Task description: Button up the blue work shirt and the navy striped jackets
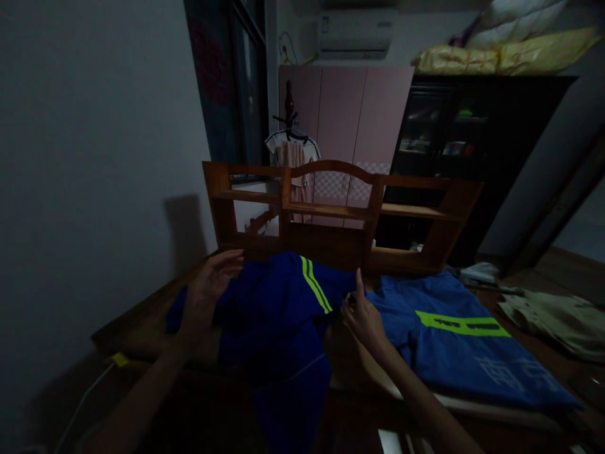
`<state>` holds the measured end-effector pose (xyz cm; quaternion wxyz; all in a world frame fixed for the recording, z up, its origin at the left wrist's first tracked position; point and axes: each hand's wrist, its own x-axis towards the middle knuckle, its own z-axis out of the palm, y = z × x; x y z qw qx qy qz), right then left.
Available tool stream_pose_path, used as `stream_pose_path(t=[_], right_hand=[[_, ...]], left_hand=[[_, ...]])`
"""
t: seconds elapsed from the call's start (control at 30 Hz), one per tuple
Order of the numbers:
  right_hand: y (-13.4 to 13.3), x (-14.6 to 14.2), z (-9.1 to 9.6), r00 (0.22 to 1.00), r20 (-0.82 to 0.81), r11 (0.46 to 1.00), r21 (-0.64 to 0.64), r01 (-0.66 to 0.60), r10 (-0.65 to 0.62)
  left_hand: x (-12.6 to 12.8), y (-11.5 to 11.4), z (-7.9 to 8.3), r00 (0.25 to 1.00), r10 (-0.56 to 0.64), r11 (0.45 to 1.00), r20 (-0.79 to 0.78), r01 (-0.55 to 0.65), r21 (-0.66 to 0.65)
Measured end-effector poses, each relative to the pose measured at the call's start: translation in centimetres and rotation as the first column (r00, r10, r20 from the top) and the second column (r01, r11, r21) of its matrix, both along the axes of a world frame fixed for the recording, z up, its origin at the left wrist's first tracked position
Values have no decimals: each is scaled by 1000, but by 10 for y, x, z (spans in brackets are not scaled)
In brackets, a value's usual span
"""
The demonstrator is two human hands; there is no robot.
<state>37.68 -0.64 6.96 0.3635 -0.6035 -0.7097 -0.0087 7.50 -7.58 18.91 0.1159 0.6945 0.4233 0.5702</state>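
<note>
A dark blue garment (pixel 278 315) with yellow-green reflective stripes lies crumpled on the wooden desk, its lower part hanging over the front edge. At its left side my left hand (pixel 215 277) is raised with the fingers apart and nothing in them. My right hand (pixel 363 315) is by the garment's right side. Its index finger points up while the other fingers curl around something small and dark that I cannot make out. Right of that hand, a lighter blue garment (pixel 449 340) with a yellow-green band and faint pale lettering is spread flat.
A low wooden shelf unit (pixel 331 211) stands along the back of the desk. Folded light-coloured cloth (pixel 558 321) lies at the far right. A pale cable (pixel 87 394) with a yellow tag runs at the lower left, near the wall (pixel 104 157). The room is dim.
</note>
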Motion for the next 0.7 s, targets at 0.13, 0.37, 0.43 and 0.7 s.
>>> stream_pose_path(t=[0.13,0.37,0.43,0.7], right_hand=[[-31,3,-11,995,98,998,42,-39,35],[-85,-22,-2,943,211,960,51,-275,258],[-96,-26,0,940,164,950,45,-309,299],[-101,-60,4,946,217,967,-139,-214,240]], left_hand=[[2,-41,-18,952,-279,960,-129,274,-55],[32,-44,-34,653,-392,918,-648,327,-226],[32,-29,-41,635,-320,945,-703,268,-188],[11,14,-56,570,62,993,-819,-121,-9]])
